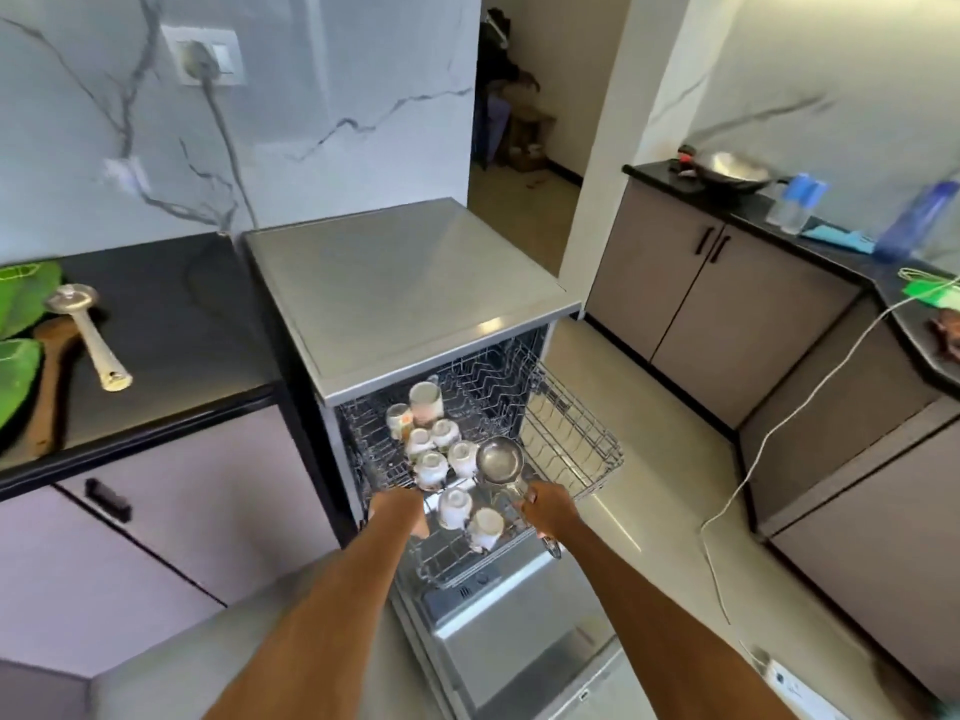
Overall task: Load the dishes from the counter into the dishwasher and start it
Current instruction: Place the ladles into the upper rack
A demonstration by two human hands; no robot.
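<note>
Right hand [545,511]: fingers curled round the handle of a small steel saucepan [500,459], held over the pulled-out upper rack [571,433]. Pan's long axis runs from the hand up and to the left, away from the person; bowl at the far end, open mouth tilted toward the camera; handle end in the fist.

Left hand [402,511]: at the rack's near left rim, fingers curled down over the wire; whether they truly grip it cannot be told.

Rack contents: white cups [454,509], mouth-down or tipped, grouped along the left half, two nearest the hands; a taller jar-like vessel [426,402] at the back. Right half of the rack is bare wire tines, giving open room beside the pan.

Dishwasher [405,288]: steel top, door [519,631] let down flat toward the person, between the forearms.

Left desk [171,324], black: steel ladle [91,335], bowl pointing away and handle toward the front edge; wooden spatula [49,381] just beside it; green plates [21,309] at the frame's edge.

Right desk [841,257], black, well apart across open floor: a wok [727,171], clear bottles with blue caps [795,202], a blue bottle [919,220], a white cable [779,423] trailing to the floor.

No legible writing or brand marks.
</note>
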